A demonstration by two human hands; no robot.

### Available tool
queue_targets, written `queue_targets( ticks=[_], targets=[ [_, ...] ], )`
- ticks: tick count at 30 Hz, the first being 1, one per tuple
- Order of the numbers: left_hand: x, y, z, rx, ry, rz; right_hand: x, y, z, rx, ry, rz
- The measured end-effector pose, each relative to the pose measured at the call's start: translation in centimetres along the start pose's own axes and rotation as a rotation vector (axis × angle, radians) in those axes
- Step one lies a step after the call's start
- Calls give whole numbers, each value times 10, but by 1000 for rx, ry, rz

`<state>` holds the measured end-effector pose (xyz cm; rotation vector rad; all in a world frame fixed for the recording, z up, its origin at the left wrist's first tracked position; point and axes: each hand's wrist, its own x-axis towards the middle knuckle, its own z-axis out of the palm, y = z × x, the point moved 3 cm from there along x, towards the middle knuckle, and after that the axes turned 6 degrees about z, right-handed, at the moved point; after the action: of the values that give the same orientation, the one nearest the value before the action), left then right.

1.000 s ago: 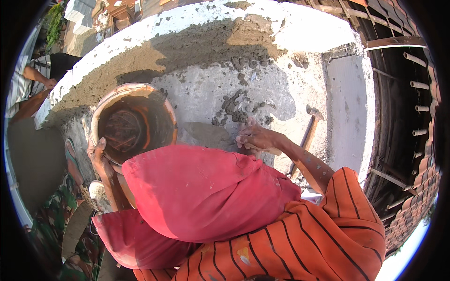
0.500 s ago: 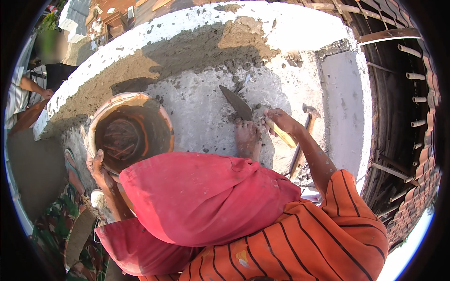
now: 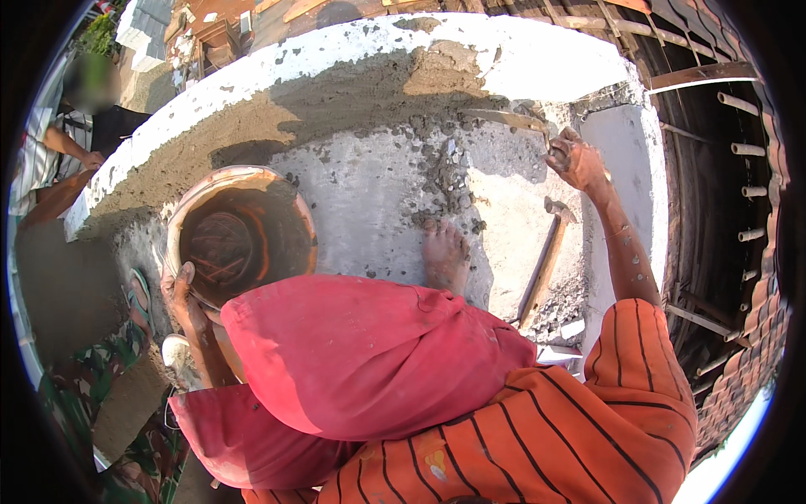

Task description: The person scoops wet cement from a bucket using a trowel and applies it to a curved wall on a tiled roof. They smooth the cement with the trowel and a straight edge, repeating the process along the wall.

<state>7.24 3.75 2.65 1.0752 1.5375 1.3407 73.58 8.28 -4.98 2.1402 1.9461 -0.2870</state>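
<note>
My right hand is closed round the handle of a pointed trowel. The blade reaches left from my fist and lies along the wet mortar band at the foot of the low white wall. My left hand grips the near left rim of a mortar-smeared bucket, thumb up at the edge. Inside the bucket is a dark, wet-looking bottom, partly in shade. My bare foot stands on the grey ledge between bucket and trowel, beside scattered mortar crumbs.
A hammer lies on the ledge right of my foot, near a white block. Roof tiles and dark timbers drop away at the right. At the far left, another person's hand rests near the wall's end; a sandalled foot shows below.
My right hand has swung forward and right, carrying the trowel from above my foot to the mortar band by the wall. My left hand stays on the bucket.
</note>
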Motion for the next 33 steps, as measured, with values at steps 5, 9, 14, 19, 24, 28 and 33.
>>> queue_targets(
  ticks=[5,9,14,19,24,28,33],
  targets=[
    [-1,3,12,-97,55,-42,19,-58,38,22,8,-103],
    [-5,7,-3,-106,-2,22,8,-146,24,147,-161,-271],
    [15,7,11,-156,-87,112,18,-150,25,242,98,-318],
    [-6,1,1,-112,-86,155,69,-178,68,144,156,-420],
    [1,-11,-4,-144,-83,144,66,-161,50,177,71,-443],
    [7,4,-24,-143,-3,173,39,-93,66,116,164,-689],
    [11,-22,-59,-375,124,-4,-9,-35,52,199,223,-564]
  ],
)
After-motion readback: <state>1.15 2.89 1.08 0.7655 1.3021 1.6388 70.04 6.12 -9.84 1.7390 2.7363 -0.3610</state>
